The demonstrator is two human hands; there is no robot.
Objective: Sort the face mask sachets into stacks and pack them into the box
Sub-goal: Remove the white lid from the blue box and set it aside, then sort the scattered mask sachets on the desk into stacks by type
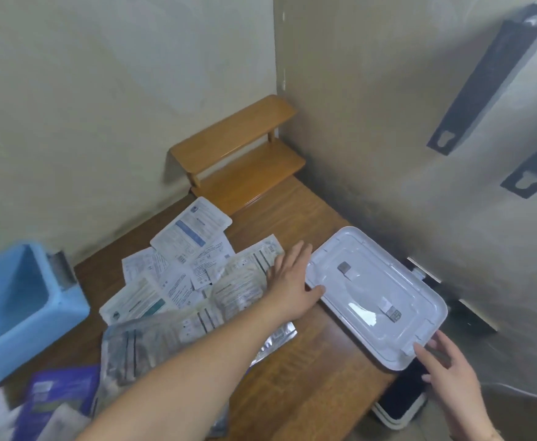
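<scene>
A wooden counter (pixel 296 370) set in the corner of a beige-walled room is seen from above, with a small two-tier wooden shelf (pixel 238 154) at the back. A loose heap of face mask sachets (pixel 194 275) is spread across the centre-left of the frame, printed sides up and overlapping at many angles, so no common direction can be given. At the left edge a blue plastic box (pixel 22 300) stands open. At centre-right a flat white lid (pixel 375 297) lies with its long axis running from upper left to lower right.

The left hand (pixel 292 281) is laid with fingers straight and apart, its thumb touching the lid's upper-left edge; its grip holds nothing. The right hand (pixel 448 374) is stretched open at the lid's lower-right corner, fingertips just meeting the rim.

The lid appears to be the thing being shifted. It would best be slid clear with both ends guided evenly, so that the sachets beside it are not scattered.
</scene>
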